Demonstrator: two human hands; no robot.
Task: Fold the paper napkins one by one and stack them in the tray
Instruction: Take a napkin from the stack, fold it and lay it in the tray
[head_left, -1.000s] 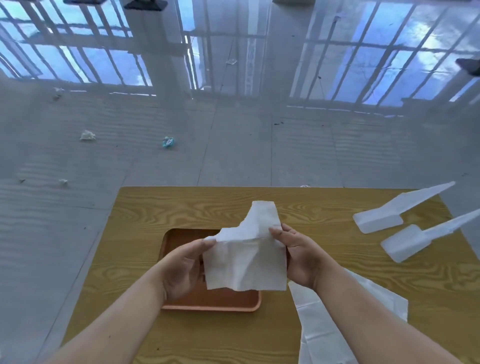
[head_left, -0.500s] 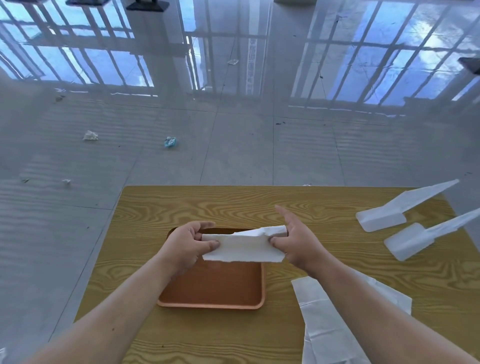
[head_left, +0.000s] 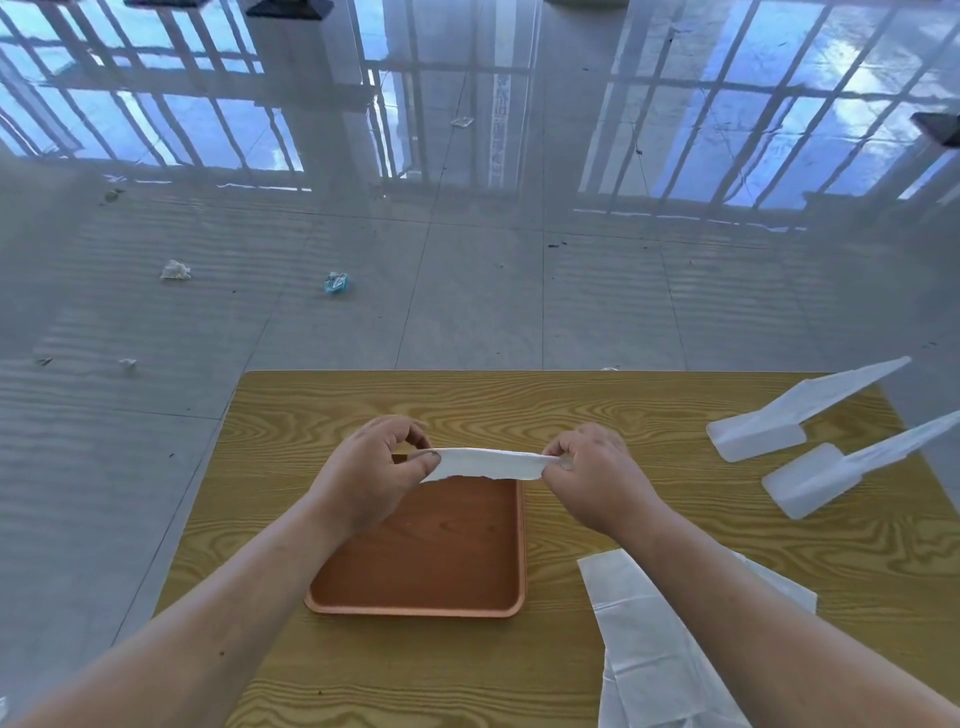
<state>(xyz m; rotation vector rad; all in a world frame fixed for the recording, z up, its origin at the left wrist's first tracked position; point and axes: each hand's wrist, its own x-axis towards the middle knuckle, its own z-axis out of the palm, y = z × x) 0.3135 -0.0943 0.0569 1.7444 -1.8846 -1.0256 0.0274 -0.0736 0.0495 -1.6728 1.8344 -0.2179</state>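
I am holding the folded napkin (head_left: 488, 464) stretched between both hands, my left hand (head_left: 371, 473) pinching its left end and my right hand (head_left: 597, 475) pinching its right, so its long axis is running side to side over the far edge of the empty tray (head_left: 415, 605), which is lying directly below and toward me.

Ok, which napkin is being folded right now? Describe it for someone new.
On the yellow wood-grain table, find the brown rectangular tray. The narrow white paper napkin is stretched above its far end, pinched between left hand and right hand; the flat white napkins lie untouched.
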